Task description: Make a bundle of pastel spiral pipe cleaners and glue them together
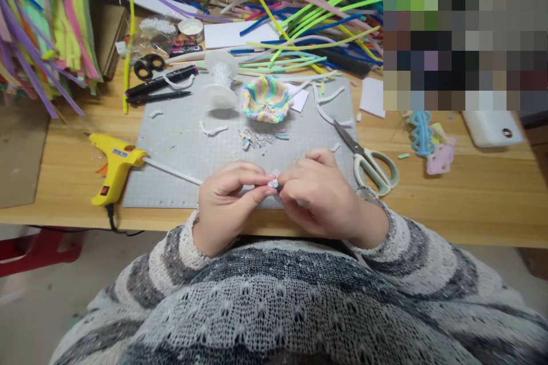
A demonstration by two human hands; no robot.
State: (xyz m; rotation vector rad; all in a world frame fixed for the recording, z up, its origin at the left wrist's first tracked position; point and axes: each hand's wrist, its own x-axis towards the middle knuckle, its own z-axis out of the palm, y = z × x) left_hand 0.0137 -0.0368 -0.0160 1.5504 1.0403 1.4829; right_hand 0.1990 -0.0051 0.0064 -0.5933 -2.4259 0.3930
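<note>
My left hand [231, 199] pinches a small pale bluish-white piece [273, 183] between thumb and forefinger, over the front of the grey cutting mat [171, 120]. From the other side my right hand [321, 197] closes its fingertips on the same piece; its exact kind cannot be made out. Beyond the hands lies a ruffled pastel flower-like cup [266, 100] made of pipe cleaners, with short trimmed bits [257, 138] in front of it. A clear spool [220, 80] stands left of the cup. Scissors with pale green handles [377, 171] rest beside my right wrist.
A yellow glue gun [113, 165] with a clear glue stick lies on the left. Behind are black markers [160, 82], small black-handled scissors [149, 66] and many loose pipe cleaners [308, 5]. Zigzag pipe-cleaner pieces [422, 133] and a white device [492, 127] sit on the right.
</note>
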